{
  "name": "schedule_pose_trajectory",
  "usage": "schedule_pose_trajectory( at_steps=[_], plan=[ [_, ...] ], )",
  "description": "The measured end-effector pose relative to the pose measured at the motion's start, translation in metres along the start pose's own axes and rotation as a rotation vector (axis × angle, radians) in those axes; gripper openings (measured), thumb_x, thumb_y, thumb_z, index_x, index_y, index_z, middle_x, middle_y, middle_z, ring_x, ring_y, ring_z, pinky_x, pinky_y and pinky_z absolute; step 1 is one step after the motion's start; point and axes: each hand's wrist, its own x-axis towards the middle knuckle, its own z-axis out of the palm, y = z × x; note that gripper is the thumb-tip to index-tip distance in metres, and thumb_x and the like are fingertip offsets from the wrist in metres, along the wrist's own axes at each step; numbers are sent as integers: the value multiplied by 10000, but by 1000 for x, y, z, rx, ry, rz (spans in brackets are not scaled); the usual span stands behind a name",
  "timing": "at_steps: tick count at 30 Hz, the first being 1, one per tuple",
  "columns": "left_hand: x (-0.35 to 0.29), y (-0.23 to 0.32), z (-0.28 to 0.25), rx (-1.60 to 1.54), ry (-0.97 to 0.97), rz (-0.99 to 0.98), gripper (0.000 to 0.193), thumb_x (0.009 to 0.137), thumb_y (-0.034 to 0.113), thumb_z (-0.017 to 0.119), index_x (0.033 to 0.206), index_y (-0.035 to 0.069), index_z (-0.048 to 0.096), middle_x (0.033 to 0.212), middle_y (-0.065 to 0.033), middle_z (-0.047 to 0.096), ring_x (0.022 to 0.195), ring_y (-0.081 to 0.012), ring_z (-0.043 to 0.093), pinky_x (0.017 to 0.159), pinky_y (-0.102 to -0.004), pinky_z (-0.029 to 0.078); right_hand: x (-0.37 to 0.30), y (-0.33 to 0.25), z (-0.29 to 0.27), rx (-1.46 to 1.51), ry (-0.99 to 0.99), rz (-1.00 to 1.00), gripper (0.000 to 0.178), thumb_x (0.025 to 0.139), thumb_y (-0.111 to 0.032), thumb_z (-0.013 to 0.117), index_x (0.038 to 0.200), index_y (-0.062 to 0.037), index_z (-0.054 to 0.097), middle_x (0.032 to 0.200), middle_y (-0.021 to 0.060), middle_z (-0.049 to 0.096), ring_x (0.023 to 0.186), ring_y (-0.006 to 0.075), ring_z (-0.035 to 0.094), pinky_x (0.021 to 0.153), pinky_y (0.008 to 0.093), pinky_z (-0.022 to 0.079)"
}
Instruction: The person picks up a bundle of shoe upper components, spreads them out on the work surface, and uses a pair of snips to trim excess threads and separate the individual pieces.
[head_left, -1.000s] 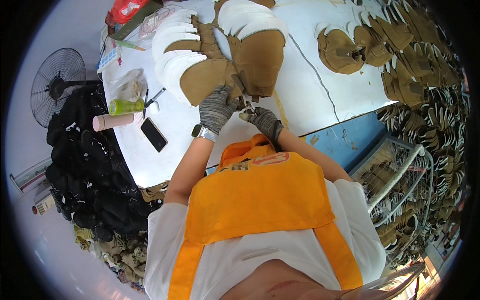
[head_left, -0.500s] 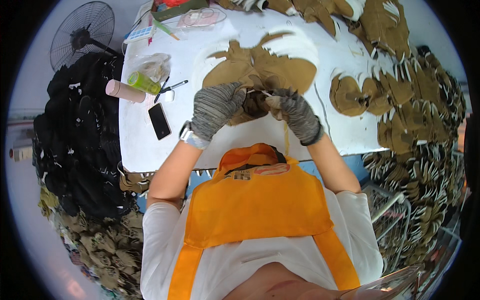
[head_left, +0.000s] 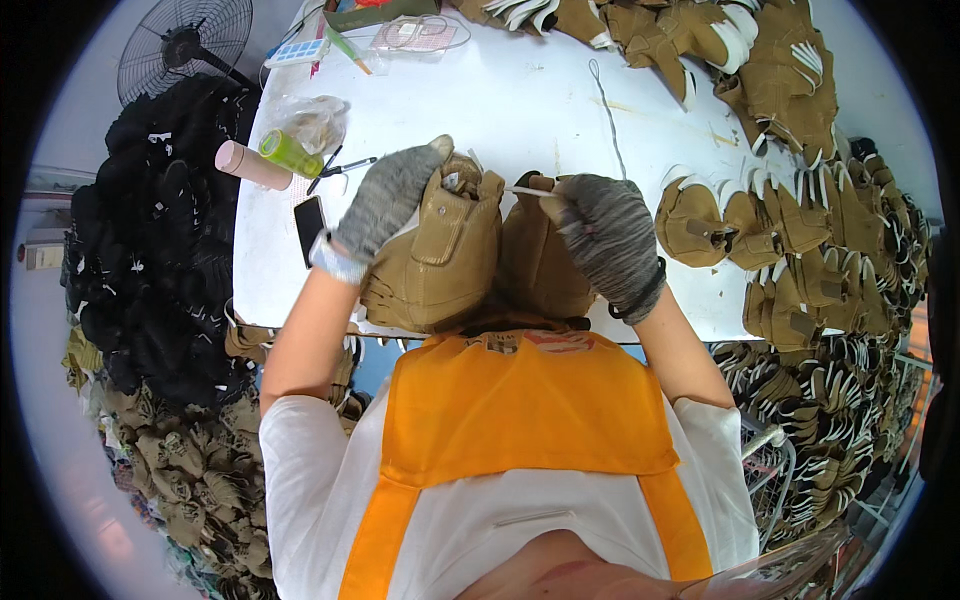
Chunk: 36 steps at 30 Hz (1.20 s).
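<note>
A pair of brown shoe uppers stands side by side at the table's near edge. The left upper (head_left: 440, 265) has a strap with a round stud toward me; the right upper (head_left: 535, 255) is partly covered by my hand. My left hand (head_left: 395, 195), in a grey knit glove, is closed on the left upper's outer side, its fingertips near the top opening. My right hand (head_left: 612, 240), gloved alike, is closed in a pinch on a thin white cord (head_left: 525, 190) that runs leftward toward the left upper. Where the cord ends inside is hidden.
More brown uppers (head_left: 690, 220) lie in rows at the table's right, others (head_left: 650, 40) at the far edge. On the left are a pink bottle (head_left: 252, 165), a green roll (head_left: 290, 153), pens and a phone (head_left: 311, 230). A loose cord (head_left: 608, 115) lies beyond my right hand.
The uppers, spread flat with white edges outward before, now stand folded upright and nearer to me. My left hand has moved onto the left upper's side; my right hand draws the cord rightward.
</note>
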Motion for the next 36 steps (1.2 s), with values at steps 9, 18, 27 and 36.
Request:
schedule_pose_trajectory(
  at_steps=[9, 18, 27, 36],
  plan=[
    [5, 99, 52, 661, 208, 8, 562, 771, 260, 759, 1232, 18, 547, 1149, -151, 591, 1148, -358, 536, 973, -430, 433, 26, 35, 8, -239, -20, 104, 441, 763, -381, 731, 1020, -30, 659, 913, 148, 589, 810, 307, 609, 751, 380, 505],
    [-23, 46, 44, 360, 138, -79, 509, 736, 211, 780, 1177, 57, 577, 1136, -153, 589, 1156, -364, 518, 993, -435, 424, -4, 47, 5, -227, -88, 99, 323, 777, -319, 723, 917, -43, 634, 857, 135, 562, 778, 289, 585, 696, 374, 499],
    [-21, 34, 54, 405, 31, 195, 423, 654, 167, 807, 1030, 89, 628, 1086, -103, 561, 1098, -367, 525, 970, -474, 427, -10, 101, 16, -191, 79, 190, 440, 768, -435, 738, 876, -18, 649, 794, 96, 542, 687, 259, 545, 635, 351, 481],
    [-43, 42, 64, 528, 162, 265, 370, 668, 231, 782, 1009, 143, 669, 1108, -75, 600, 1121, -333, 528, 943, -488, 417, -15, 58, 1, 534, 127, 229, 623, 730, -173, 804, 1260, -25, 514, 774, 41, 561, 773, 177, 600, 807, 274, 525]
  ],
)
